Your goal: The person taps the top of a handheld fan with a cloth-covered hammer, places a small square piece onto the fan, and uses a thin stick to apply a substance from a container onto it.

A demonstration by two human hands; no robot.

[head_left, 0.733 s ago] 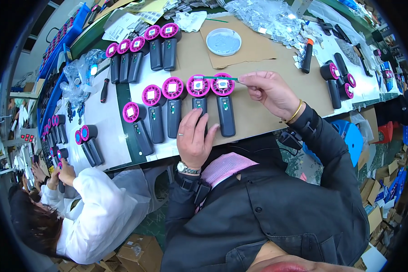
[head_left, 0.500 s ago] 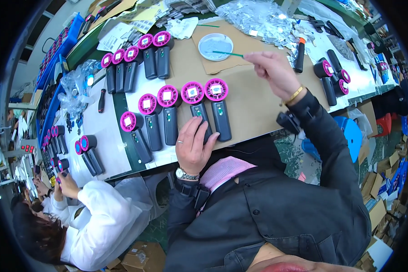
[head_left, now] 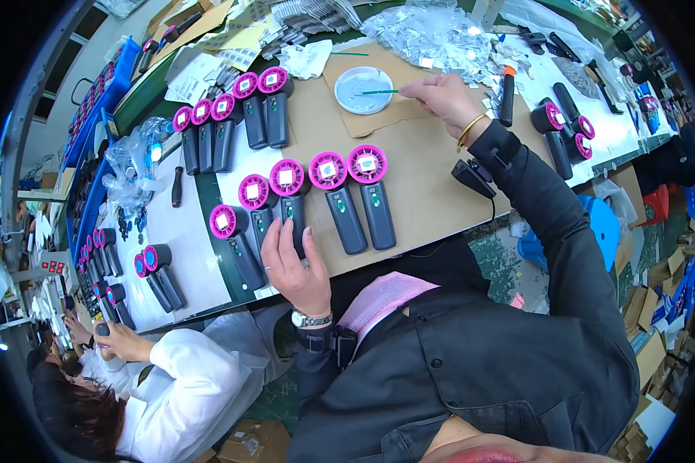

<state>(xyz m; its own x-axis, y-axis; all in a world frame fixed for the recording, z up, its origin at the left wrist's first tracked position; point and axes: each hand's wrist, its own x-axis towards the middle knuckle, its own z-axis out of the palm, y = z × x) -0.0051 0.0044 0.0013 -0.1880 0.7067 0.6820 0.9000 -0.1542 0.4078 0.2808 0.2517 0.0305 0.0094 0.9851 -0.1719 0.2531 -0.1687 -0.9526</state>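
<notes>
Between the fingertips of my right hand (head_left: 446, 102), closed in a pinch, is a thin green stick (head_left: 386, 92). Its tip dips into the greyish paste in a round white dish (head_left: 362, 108). My left hand (head_left: 297, 270) lies open, fingers apart, over the lower handle of a dark handheld fan (head_left: 293, 207) with a magenta head. That fan stands in a row with several like it; each head bears a white square pad. On the two at the right end, one being a fan (head_left: 376, 216) nearest the dish, the pads show a bluish-grey smear.
More magenta-headed fans (head_left: 222, 143) lie behind to the left, others (head_left: 556, 139) at the right. An orange-and-black tool (head_left: 507, 96) lies beyond my right hand, and a screwdriver (head_left: 177, 187) at left. A co-worker in white (head_left: 201, 378) sits at left. Clear plastic bags (head_left: 425, 35) heap at the back.
My left hand has shifted left from one fan's handle to the neighbouring one. My right hand keeps the stick at the dish, moved slightly left with its tip still in the paste.
</notes>
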